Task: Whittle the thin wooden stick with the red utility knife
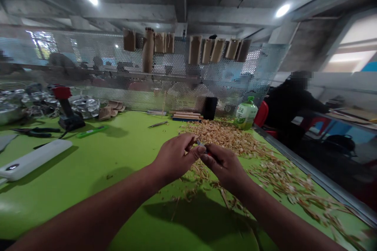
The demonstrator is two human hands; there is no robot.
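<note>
My left hand [174, 156] and my right hand [224, 163] meet above the green table [118, 164], fingers closed and pinched together. Between the fingertips sits a small grey and red object [202, 148], too small to name; both hands grip it. Under and beyond the hands lies a wide scatter of pale wood shavings [226, 135].
A white power bank [32, 159] lies at the left, with pliers [35, 130], a red-topped tool [66, 108] and metal parts [85, 106] behind it. A green bottle [246, 113] and a dark box [210, 108] stand by the perforated screen [176, 82]. A person [290, 102] sits at the right.
</note>
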